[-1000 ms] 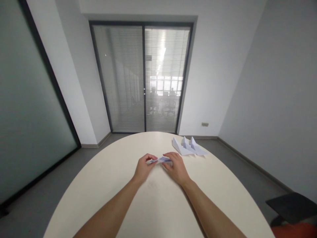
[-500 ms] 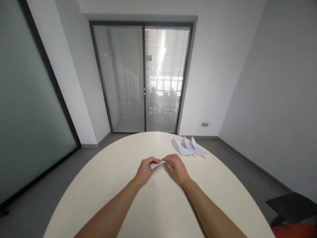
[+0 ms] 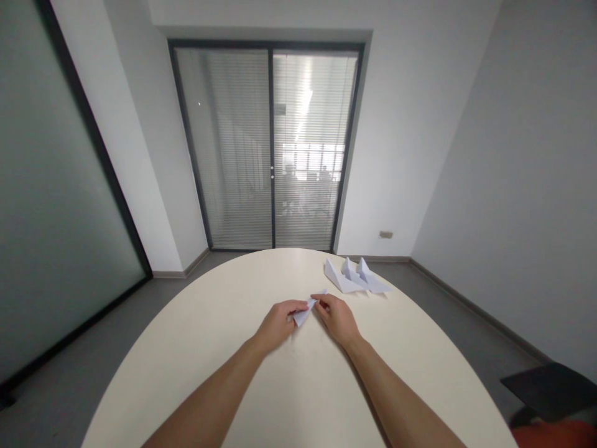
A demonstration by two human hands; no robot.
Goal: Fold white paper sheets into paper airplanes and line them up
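A small piece of folded white paper is held between my two hands, above the middle of the table. My left hand is closed on its left side, thumb on top. With thumb and fingertips, my right hand pinches its right edge. The paper slants up to the right, and one pointed end shows past my right fingers. Parts of it are hidden behind the fingers. Beyond my right hand, several folded white paper boats stand in a close row.
The round cream table fills the lower view. A dark chair stands at the lower right, with something orange-red below it. Behind the table is a glass partition with blinds, set in a white wall.
The folded paper has turned to a steeper slant and shows more of its face. My left hand has shifted slightly right, and my right fingers have changed their hold. The paper boats are unmoved.
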